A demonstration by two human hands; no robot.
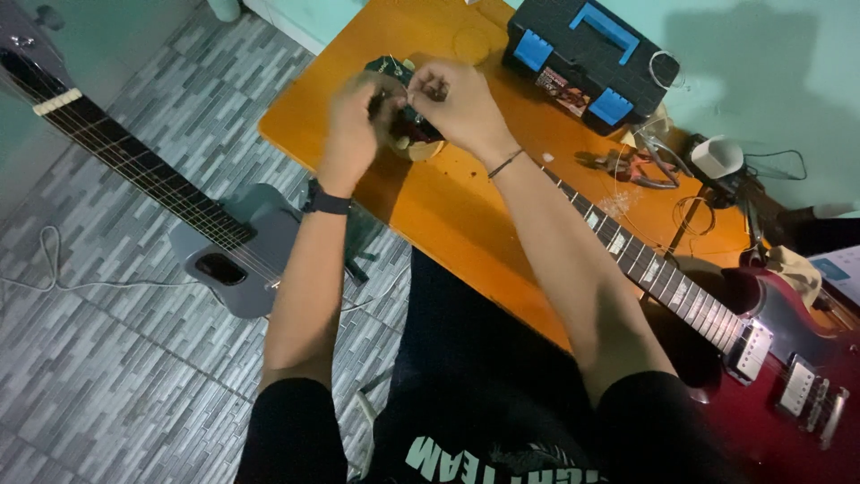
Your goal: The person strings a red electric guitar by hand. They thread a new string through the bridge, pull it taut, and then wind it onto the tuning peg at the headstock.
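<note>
A black toolbox (587, 56) with blue latches sits at the far edge of the orange table (466, 215); pliers (632, 166) and loose wire lie beside it. A grey guitar (179, 211) lies on the tiled floor to the left. The red guitar (761, 358) lies across the table, its neck (627, 246) running diagonally from the body at lower right up to the headstock (403, 112) at upper left. Both hands meet at the headstock: the left hand (351, 125) is curled around it, and the right hand (457, 99) pinches something small there, too blurred to tell.
</note>
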